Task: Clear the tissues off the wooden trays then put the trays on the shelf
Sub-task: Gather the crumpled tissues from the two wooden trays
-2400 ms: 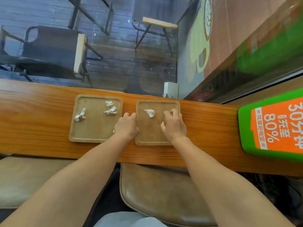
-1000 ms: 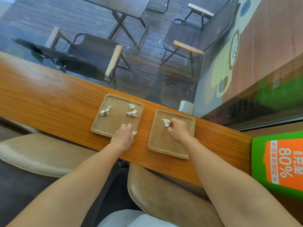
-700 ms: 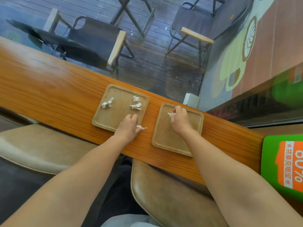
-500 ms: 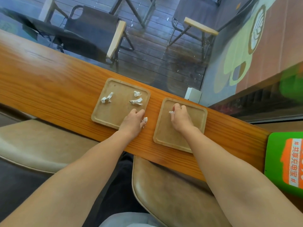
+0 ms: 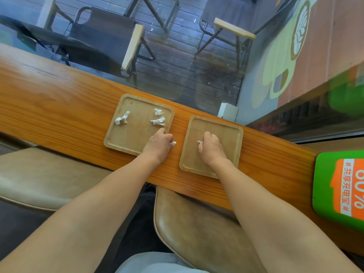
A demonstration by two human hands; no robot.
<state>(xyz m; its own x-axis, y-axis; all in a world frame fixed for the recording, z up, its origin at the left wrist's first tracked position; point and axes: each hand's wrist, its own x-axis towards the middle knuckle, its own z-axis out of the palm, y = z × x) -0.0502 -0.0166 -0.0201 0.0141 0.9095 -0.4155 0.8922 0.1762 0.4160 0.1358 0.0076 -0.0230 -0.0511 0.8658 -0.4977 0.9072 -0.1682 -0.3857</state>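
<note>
Two hands work over a long wooden desk (image 5: 59, 107) with a glossy, orange-brown grain. Our left hand (image 5: 157, 144) is curled nearly closed, its fingers pinching a small white tissue scrap (image 5: 173, 143) that pokes out on the thumb side, over the gap between the trays. The hand rests on the near right corner of the left tray (image 5: 126, 138). Our right hand (image 5: 211, 149) is also curled into a loose fist over the middle of the right tray (image 5: 228, 134), with a second tissue scrap (image 5: 200, 142) gripped at the fingertips.

Both trays are square, pale wood, with rounded corners and a low raised rim. They lie flat, side by side, near each other but apart.

Three crumpled tissues lie loose on the left tray: one twisted tissue (image 5: 122, 118) near its left edge, a small wad (image 5: 158, 111) near the far right corner, and a longer wad (image 5: 158, 121) just beside it, closer to our left hand. The right tray's bare surface shows no other tissue.

A green and orange sign (image 5: 338, 186) lies at the desk's right end. A padded tan seat (image 5: 197, 229) sits below the desk.
</note>
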